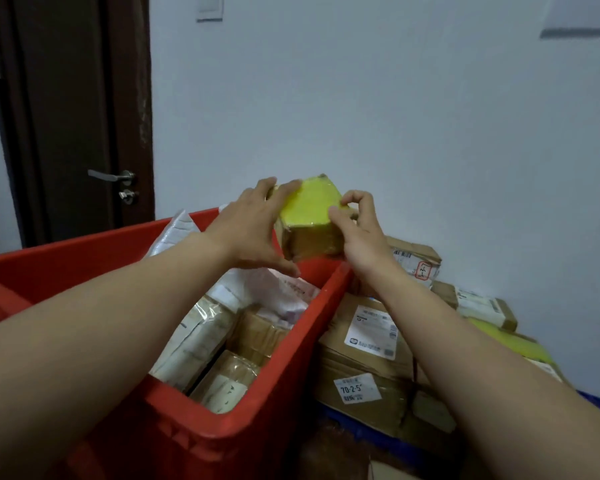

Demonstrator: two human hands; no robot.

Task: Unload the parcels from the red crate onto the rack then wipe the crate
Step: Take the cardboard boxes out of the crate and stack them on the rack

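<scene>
A small cardboard parcel with a yellow top (309,211) is held above the far right corner of the red crate (222,420). My left hand (253,226) grips its left side, fingers spread over the top edge and thumb underneath. My right hand (359,230) pinches its right edge with thumb and curled fingers. Inside the crate lie several taped brown boxes (257,332) and white plastic mailers (278,289).
Right of the crate, a pile of labelled cardboard parcels (368,344) rests against the white wall, with a yellow-topped one (510,341) at the far right. A dark wooden door (73,116) with a metal handle stands behind the crate on the left.
</scene>
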